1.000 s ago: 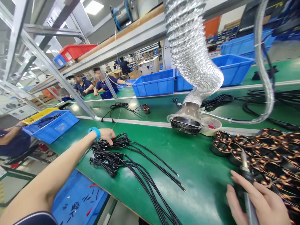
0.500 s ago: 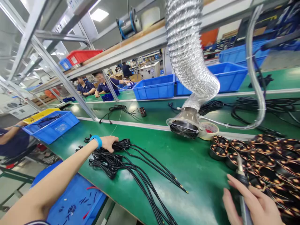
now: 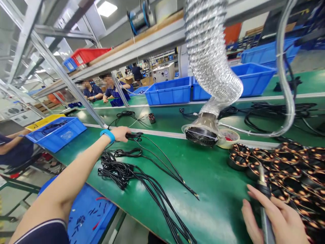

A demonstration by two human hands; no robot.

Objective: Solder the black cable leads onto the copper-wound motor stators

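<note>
My left hand [image 3: 122, 134], with a blue wristband above it, is closed on a coiled black cable [image 3: 135, 136] over the green bench. That cable's thin leads trail to the right across the surface. Just in front lie more bundled black cables [image 3: 119, 169], their leads running toward the bench's near edge. At the lower right, my right hand [image 3: 281, 217] holds a soldering iron [image 3: 265, 206] between its fingers, metal tip pointing away from me. The tip is close to several round copper-wound motor stators [image 3: 286, 173] grouped on the bench.
A fume extractor nozzle [image 3: 201, 134] hangs from a silver duct, beside a tape roll [image 3: 228, 138]. Blue bins [image 3: 169, 92] stand behind the bench rail. Another blue bin [image 3: 58, 134] is at left. A blue tray [image 3: 91, 217] with small black pieces sits below. Co-workers sit beyond.
My left hand has moved away from me, lifting the coiled cable off the other bundles and drawing its leads along. My right hand stays nearly in place with the soldering iron.
</note>
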